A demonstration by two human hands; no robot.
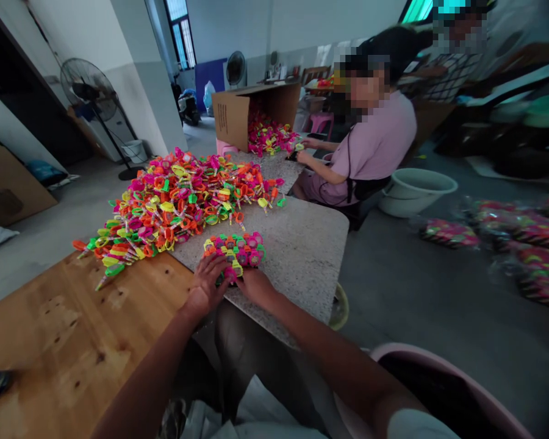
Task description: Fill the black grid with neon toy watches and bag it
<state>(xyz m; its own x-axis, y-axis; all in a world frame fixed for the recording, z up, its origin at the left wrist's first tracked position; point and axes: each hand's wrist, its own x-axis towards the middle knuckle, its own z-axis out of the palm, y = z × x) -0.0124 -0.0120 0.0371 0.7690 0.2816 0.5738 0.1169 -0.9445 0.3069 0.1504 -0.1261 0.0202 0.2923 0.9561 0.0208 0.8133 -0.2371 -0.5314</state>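
Observation:
On the near edge of the grey speckled tabletop sits a block of small plastic toys point(235, 249), packed in rows, in pink, yellow, green and orange. They look like toy watches with round faces. My left hand point(208, 279) grips the block's left side, fingers laid over its top edge. At its near right corner my right hand point(256, 286) presses in, with the fingertips partly hidden. Just beyond lies a big heap of loose toys point(183, 192) of the same colours, some with clear printed strips, spilling toward the wooden board.
A wooden board point(73, 329) adjoins the tabletop point(302, 244) at left. Across the table a co-worker point(375, 134) sits beside a cardboard box point(231, 119) of toys. Bagged toy packs point(452, 233) lie on the floor near a white bucket point(416, 189). A pink tub point(407, 350) stands close at right.

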